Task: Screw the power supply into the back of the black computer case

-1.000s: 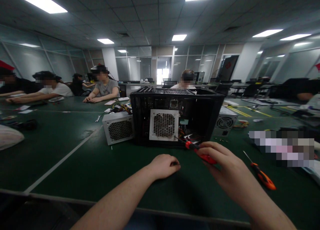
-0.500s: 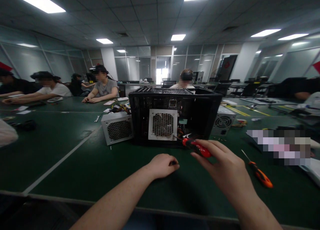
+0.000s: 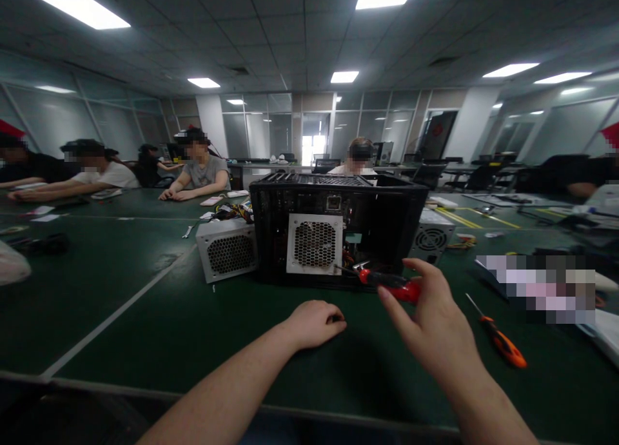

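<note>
My right hand (image 3: pixel 438 316) has a red-and-black screwdriver (image 3: pixel 394 286), its handle end against the palm. The thumb lies by the handle, and the index finger is lifted off it. The screwdriver's tip is at the lower right corner of a silver power supply (image 3: pixel 315 244) with a honeycomb grille, set in the open side of a black computer case (image 3: pixel 387 229). On the table in front of the case rests my left hand (image 3: pixel 316 324), fingers curled in. Whatever those fingers may hold is hidden.
A second power supply (image 3: pixel 227 251) stands left of the case, with cables behind it. Another power supply with a round fan grille (image 3: pixel 431 238) is at the right. An orange-and-black screwdriver (image 3: pixel 503 342) lies on the green table (image 3: pixel 159 316). Several people sit beyond.
My right hand has shifted slightly right and its fingers have loosened around the screwdriver, the index finger lifting away. The screwdriver's tip stays at the same corner. My left hand has barely moved.
</note>
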`<state>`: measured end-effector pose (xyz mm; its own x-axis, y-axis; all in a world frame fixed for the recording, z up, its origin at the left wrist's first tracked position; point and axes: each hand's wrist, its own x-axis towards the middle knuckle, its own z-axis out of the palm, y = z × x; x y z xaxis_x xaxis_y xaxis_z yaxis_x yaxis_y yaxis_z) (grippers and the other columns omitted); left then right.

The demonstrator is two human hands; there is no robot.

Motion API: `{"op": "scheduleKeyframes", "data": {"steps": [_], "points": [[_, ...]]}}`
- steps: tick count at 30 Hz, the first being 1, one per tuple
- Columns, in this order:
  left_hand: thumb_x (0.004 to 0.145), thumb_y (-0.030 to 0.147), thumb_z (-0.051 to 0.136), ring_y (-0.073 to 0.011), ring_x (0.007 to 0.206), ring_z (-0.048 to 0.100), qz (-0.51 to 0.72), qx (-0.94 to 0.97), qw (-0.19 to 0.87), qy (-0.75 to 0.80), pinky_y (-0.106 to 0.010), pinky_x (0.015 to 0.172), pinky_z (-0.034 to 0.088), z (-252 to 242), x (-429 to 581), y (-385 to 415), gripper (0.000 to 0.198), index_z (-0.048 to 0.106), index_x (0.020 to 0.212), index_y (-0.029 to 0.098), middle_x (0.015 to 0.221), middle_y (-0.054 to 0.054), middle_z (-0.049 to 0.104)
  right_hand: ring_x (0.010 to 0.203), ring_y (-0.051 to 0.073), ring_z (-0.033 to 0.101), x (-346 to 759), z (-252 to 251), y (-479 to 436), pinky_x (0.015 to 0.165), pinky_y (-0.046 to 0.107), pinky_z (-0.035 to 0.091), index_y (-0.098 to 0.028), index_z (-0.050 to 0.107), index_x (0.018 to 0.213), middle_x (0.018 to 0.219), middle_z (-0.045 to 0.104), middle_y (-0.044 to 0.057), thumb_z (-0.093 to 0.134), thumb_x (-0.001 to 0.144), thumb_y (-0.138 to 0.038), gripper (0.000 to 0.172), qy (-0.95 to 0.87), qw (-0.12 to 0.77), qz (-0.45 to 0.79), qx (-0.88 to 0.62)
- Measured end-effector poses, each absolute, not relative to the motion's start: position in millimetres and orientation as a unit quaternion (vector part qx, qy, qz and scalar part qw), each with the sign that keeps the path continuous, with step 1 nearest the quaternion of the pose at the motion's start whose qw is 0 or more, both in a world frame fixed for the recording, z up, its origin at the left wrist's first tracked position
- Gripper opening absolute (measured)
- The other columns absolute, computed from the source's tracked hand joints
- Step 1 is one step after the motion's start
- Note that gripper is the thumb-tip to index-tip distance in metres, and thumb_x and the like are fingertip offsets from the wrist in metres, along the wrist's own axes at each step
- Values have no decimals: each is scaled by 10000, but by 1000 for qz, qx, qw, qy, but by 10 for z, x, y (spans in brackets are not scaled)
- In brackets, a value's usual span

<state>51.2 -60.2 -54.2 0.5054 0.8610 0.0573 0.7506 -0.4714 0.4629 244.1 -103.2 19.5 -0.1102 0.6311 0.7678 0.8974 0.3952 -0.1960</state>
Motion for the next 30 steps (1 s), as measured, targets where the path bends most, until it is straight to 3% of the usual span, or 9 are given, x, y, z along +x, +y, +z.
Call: {"op": "scheduleKeyframes", "data": {"steps": [3, 8, 19, 26, 30], "points": [[836, 467, 425, -176, 769, 596, 140, 846, 193, 476, -267, 660, 416, -549, 514, -602, 391, 656, 1036, 224, 862, -36, 676, 1045, 243, 570, 2432, 219, -1085, 809, 345, 499, -166, 415, 1145, 1157, 524, 154, 469, 839, -317, 346, -797, 407, -122, -428], [833, 468, 431, -182, 780, 601, 146, 847, 194, 473, -271, 659, 416, -573, 508, -592, 384, 659, 1026, 226, 880, -37, 679, 877, 182, 634, 2416, 214, -1105, 704, 280, 523, -221, 472, 1038, 1006, 612, 74, 441, 867, -245, 176, -823, 382, -82, -412], [829, 452, 436, -182, 774, 600, 147, 845, 194, 476, -279, 661, 414, -572, 511, -590, 370, 658, 1024, 229, 865, -33, 681, 613, 184, 643, 2416, 164, -1095, 478, 257, 455, -215, 540, 1057, 821, 679, 49, 476, 854, -428, 301, -760, 374, -132, -516], [827, 451, 438, -177, 783, 593, 152, 845, 195, 475, -273, 664, 403, -576, 512, -589, 365, 658, 1017, 228, 876, -31, 678, 475, 177, 581, 2402, 140, -1113, 418, 252, 391, -230, 564, 1019, 648, 643, 21, 465, 834, -521, 359, -725, 371, -133, -565], [827, 443, 438, -170, 764, 585, 146, 843, 196, 480, -266, 643, 391, -544, 520, -607, 362, 658, 1018, 228, 849, -25, 672, 500, 226, 601, 2429, 175, -1063, 412, 271, 372, -232, 574, 913, 574, 614, 26, 469, 798, -594, 394, -663, 341, -120, -655]]}}
